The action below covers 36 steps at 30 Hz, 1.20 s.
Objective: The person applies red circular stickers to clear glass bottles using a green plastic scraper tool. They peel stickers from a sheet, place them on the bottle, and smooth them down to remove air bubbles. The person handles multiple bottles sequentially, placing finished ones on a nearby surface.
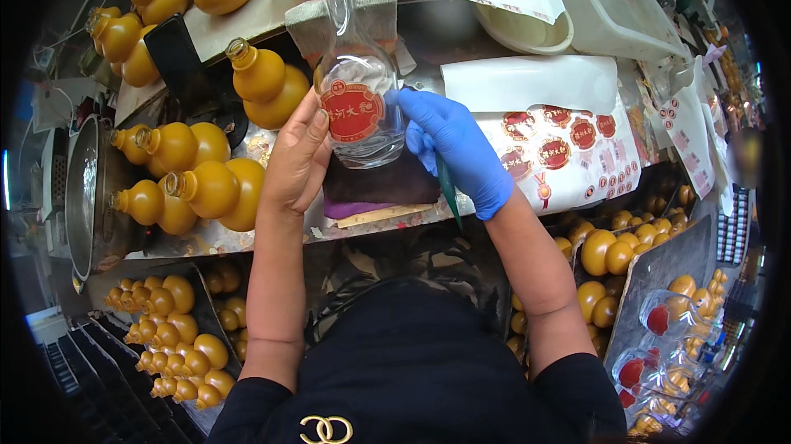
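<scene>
A clear glass bottle (362, 65) with a long neck and a red, gold-edged label (353, 112) on its front stands out in front of me, neck pointing away. My left hand (298, 147), bare, grips its left side, thumb at the label's edge. On the other side is my right hand (455, 141) in a blue glove, its bent index finger and thumb against the bottle's right edge. A slim dark green tool (447, 189) with a pointed end sticks out below the gloved fingers, held in that hand; its other end is hidden. Beneath the bottle lies a dark cloth pad (383, 186).
Sheets of red stickers (568, 147) lie on the bench to the right, with a white backing sheet (527, 86) folded over. Yellow gourd-shaped bottles (268, 81) crowd the left. A pale bowl (527, 28) and white plastic tub (606, 3) stand behind. Crates of bottles (177, 337) flank my lap.
</scene>
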Each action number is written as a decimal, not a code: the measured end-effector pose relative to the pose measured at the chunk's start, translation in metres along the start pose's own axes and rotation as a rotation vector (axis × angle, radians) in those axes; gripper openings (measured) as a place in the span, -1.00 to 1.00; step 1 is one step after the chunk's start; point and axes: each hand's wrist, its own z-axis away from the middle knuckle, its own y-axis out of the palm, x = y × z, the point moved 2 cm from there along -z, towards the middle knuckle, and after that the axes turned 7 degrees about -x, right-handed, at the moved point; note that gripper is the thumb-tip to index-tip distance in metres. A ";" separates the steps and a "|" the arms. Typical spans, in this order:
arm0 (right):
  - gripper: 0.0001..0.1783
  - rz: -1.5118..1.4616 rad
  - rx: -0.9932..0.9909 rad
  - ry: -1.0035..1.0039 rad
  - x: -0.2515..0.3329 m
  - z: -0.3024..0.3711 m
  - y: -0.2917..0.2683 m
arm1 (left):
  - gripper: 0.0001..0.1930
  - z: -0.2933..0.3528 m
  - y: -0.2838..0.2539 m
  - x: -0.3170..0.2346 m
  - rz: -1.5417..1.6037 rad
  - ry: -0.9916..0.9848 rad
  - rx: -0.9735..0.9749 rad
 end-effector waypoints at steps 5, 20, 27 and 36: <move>-0.47 0.001 -0.054 -0.050 0.003 -0.002 0.007 | -0.43 -0.001 0.002 -0.001 -0.019 0.018 0.023; -0.45 0.024 -0.053 -0.064 -0.002 -0.010 0.005 | -0.46 0.001 0.004 0.000 -0.033 0.014 0.011; -0.43 -0.544 0.021 0.177 -0.024 -0.021 -0.023 | -0.38 0.003 0.013 -0.003 -0.028 0.043 -0.044; -0.81 -0.621 -0.233 -0.010 0.014 0.008 -0.025 | -0.12 0.012 0.036 0.003 -0.129 0.171 -0.045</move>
